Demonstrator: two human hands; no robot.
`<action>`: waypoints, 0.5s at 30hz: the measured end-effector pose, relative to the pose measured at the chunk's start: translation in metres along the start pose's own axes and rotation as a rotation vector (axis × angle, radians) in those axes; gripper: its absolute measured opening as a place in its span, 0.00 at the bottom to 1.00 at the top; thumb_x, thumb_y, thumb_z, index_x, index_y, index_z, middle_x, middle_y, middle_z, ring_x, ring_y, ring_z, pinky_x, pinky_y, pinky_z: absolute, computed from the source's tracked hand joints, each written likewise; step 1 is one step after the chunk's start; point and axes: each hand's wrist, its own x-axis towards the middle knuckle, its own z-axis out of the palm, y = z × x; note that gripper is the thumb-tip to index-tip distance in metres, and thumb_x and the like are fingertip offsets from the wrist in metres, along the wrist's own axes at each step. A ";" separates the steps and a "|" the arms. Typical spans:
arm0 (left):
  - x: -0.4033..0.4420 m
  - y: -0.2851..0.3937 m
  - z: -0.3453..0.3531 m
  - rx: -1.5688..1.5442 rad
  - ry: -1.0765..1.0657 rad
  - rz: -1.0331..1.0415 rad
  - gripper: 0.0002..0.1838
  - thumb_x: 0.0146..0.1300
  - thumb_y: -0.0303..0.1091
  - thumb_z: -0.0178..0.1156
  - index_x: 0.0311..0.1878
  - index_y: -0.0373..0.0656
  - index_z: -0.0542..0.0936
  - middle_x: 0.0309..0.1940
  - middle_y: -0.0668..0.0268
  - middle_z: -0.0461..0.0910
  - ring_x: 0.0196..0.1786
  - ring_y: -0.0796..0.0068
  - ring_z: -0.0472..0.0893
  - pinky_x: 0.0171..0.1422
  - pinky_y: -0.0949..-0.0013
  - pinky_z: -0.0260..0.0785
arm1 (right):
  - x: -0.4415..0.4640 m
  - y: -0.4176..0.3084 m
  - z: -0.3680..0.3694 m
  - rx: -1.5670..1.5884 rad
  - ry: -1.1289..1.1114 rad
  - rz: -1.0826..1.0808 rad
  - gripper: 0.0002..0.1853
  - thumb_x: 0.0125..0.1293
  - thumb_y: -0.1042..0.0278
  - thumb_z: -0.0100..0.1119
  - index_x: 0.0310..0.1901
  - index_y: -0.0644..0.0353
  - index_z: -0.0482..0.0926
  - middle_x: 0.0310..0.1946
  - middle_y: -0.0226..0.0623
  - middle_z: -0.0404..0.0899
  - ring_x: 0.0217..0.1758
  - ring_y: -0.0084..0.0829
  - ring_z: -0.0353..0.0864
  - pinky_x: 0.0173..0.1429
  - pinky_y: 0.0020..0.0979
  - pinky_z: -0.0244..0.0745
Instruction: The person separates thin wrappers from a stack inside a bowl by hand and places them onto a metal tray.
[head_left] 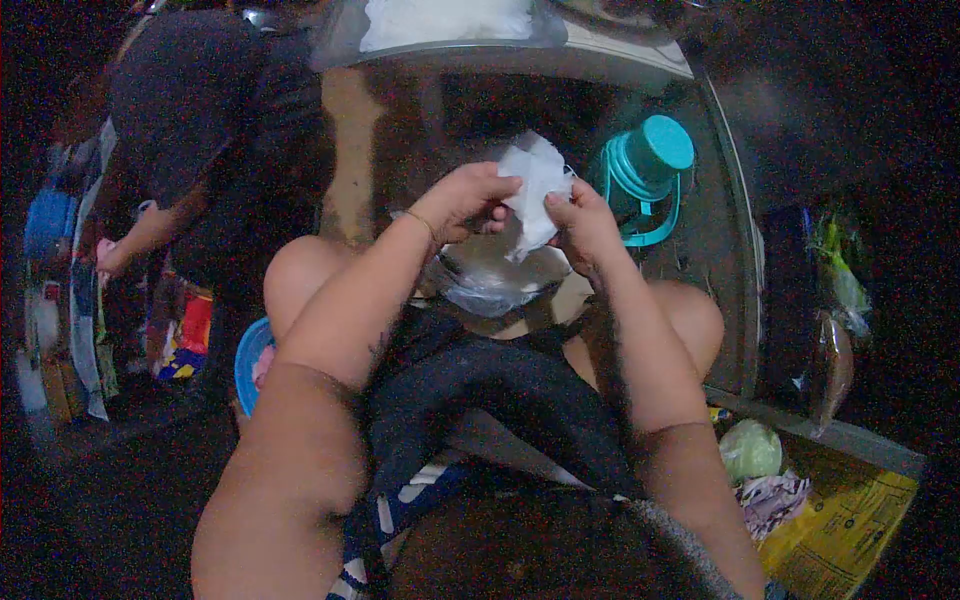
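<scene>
A crumpled white sheet (537, 180), paper or thin plastic, is stretched between my two hands above my lap. My left hand (465, 203) pinches its left edge between thumb and fingers. On the other side, my right hand (583, 222) grips the right edge, thumb on top. Below the sheet, clear plastic (485, 295) lies between my legs, partly hidden by my hands; I cannot tell whether it is a bag or covers a container.
A teal bucket (640, 165) with a handle stands at the right. At my left knee sits a blue basin (247, 365). Another person's arm (150, 240) reaches among packages on the left. A yellow sack (850, 515) and a pale green bundle (750, 450) lie at lower right.
</scene>
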 end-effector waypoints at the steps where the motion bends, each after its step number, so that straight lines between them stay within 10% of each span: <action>1: 0.001 -0.003 0.004 -0.030 -0.027 -0.003 0.08 0.63 0.35 0.58 0.43 0.43 0.75 0.27 0.73 0.74 0.23 0.83 0.70 0.23 0.76 0.69 | 0.001 0.003 0.001 -0.051 0.016 -0.021 0.14 0.60 0.68 0.60 0.47 0.63 0.77 0.41 0.40 0.82 0.42 0.31 0.80 0.48 0.34 0.75; 8: 0.000 0.002 -0.002 0.318 0.022 -0.058 0.10 0.59 0.38 0.62 0.40 0.45 0.75 0.27 0.70 0.75 0.24 0.78 0.72 0.27 0.71 0.71 | 0.003 0.001 0.000 -0.138 0.035 -0.060 0.14 0.58 0.73 0.56 0.47 0.62 0.76 0.38 0.34 0.79 0.38 0.27 0.79 0.44 0.30 0.75; 15: 0.007 0.011 -0.006 0.835 0.342 0.811 0.20 0.48 0.37 0.69 0.43 0.41 0.77 0.33 0.61 0.80 0.36 0.65 0.79 0.44 0.64 0.72 | -0.009 -0.049 -0.010 -0.382 -0.175 -0.083 0.14 0.50 0.71 0.53 0.41 0.62 0.77 0.34 0.29 0.77 0.35 0.22 0.75 0.41 0.23 0.69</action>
